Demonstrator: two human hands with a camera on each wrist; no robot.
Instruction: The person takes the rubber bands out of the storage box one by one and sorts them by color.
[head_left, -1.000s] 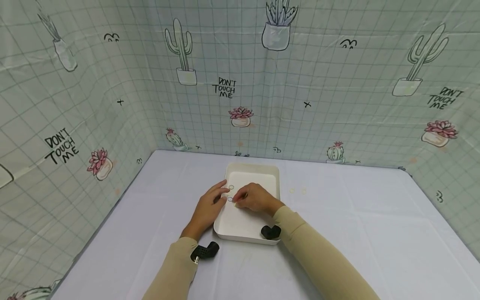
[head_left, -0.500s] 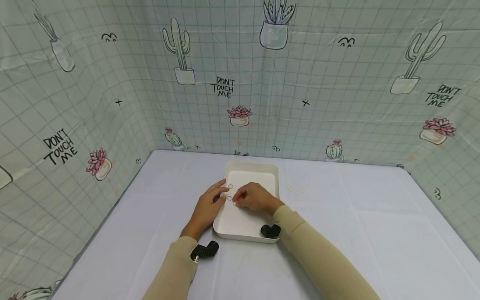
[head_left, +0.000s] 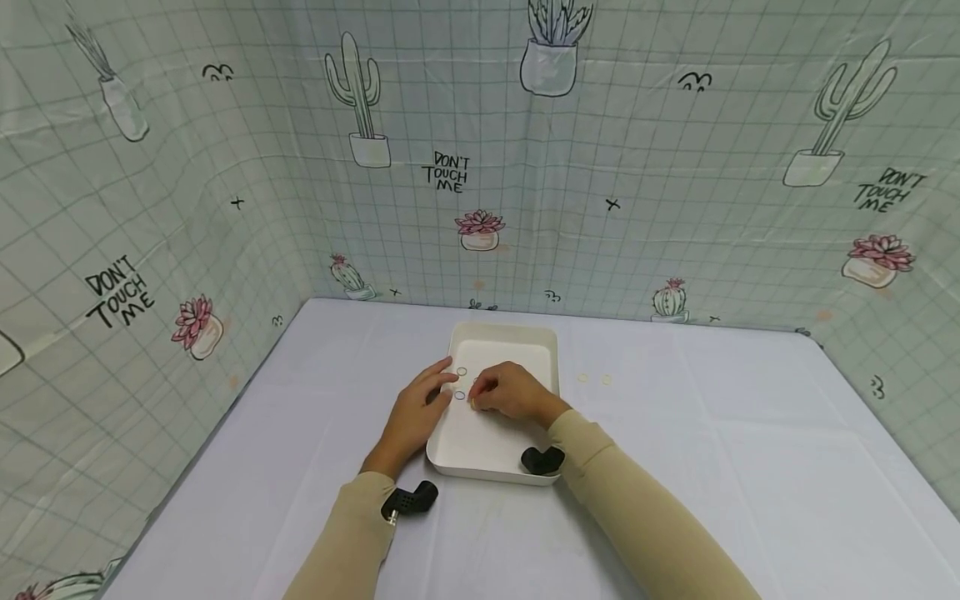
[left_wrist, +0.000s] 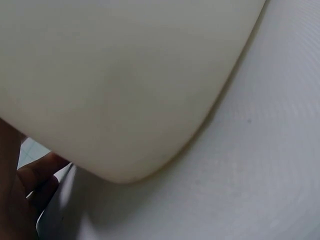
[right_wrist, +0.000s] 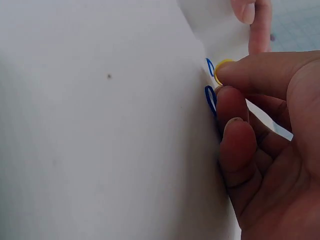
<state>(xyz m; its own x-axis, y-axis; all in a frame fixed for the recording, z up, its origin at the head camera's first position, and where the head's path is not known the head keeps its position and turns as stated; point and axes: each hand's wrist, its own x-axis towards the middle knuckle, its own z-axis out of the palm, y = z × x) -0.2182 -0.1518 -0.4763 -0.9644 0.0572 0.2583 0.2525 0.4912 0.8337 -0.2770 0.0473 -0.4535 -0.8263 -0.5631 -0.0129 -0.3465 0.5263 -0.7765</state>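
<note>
A shallow white tray [head_left: 491,477] lies on the table. My right hand [head_left: 513,393] is over its left half, thumb and forefinger pinching a small yellow rubber band [right_wrist: 218,75]. Close beside those fingertips in the right wrist view are a dark blue rubber band [right_wrist: 210,100] and a lighter blue one [right_wrist: 209,67]. The head view shows two thin bands by the tray's left wall, an upper band [head_left: 462,372] and a lower band [head_left: 460,396]; my right hand partly hides another. My left hand [head_left: 416,412] rests at the tray's left rim, fingers extended.
Two pale yellow bands [head_left: 595,379] lie on the white tablecloth [head_left: 712,467] right of the tray. A printed cloth wall [head_left: 570,183] stands behind the table and along its left side. Black wrist cameras [head_left: 542,461] sit on both forearms.
The right hand has shifted slightly up and right, and the yellow rubber band in its fingertips now stands more on edge. The left hand keeps its place at the rim.
</note>
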